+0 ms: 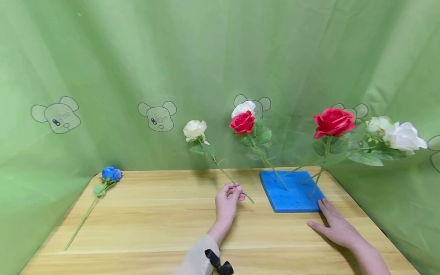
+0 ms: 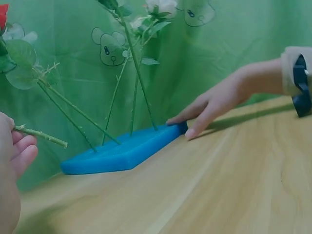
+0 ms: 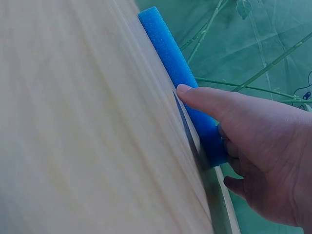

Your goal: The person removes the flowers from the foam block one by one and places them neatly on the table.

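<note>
My left hand (image 1: 227, 202) pinches the lower stem of an artificial white rose (image 1: 194, 130) above the table. The rose leans up to the left, and its cut stem end (image 2: 58, 142) points right in the left wrist view. To its right lies a blue foam block (image 1: 283, 206) with several rose stems stuck in it. Red roses (image 1: 334, 123) and white roses (image 1: 405, 136) stand tilted in the foam. My right hand (image 1: 338, 229) touches the foam's right edge with its fingers extended. In the right wrist view, the thumb (image 3: 195, 95) lies near the foam's side (image 3: 165, 46).
A blue artificial rose (image 1: 111, 174) lies at the left of the wooden table (image 1: 154, 229), its stem pointing toward the front. Green curtain (image 1: 192, 57) with bear drawings hangs behind and at both sides. Small holes (image 1: 297, 201) show in the foam's front part.
</note>
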### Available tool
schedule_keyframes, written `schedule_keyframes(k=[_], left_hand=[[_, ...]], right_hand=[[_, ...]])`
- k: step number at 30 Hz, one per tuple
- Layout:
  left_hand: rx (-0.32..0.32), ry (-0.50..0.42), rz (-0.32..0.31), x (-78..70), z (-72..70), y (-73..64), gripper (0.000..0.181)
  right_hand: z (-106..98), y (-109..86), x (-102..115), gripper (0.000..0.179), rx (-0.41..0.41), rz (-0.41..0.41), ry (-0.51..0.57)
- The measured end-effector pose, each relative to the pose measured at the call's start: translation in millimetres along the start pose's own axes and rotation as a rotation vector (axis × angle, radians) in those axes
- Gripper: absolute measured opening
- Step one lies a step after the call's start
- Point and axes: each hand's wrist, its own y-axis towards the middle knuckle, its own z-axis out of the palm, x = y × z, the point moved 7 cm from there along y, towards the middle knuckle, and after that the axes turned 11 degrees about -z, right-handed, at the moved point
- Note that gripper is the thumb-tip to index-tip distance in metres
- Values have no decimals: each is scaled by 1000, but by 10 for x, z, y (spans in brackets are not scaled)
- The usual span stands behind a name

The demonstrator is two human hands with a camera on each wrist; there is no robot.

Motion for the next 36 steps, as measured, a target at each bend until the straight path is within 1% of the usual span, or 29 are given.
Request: schedule_keyframes(k=[6,12,16,21,25,30,36], left_hand=[[54,67,-15,-82,-163,-74,19],[139,131,-46,-136,-318,-148,19],[188,180,-35,-202,-423,-197,19],[243,230,-18,-294,-585,-270,21],[256,267,-28,-358,-712,-319,22],[259,316,-58,-432,-884,-382,23],[272,368,-88,-533,-1103,-428,30]], right_hand=[[12,-9,-2,93,4,-1,-2],[3,-9,-6,92,4,0,-14],[-6,-6,-9,93,0,-2,-13],[-9,2,0,92,-7,-4,-13],[-14,-3,7,92,-10,-2,-9],[-3,-4,2,92,-16,-6,1],[-6,-14,11,93,-24,-5,8]])
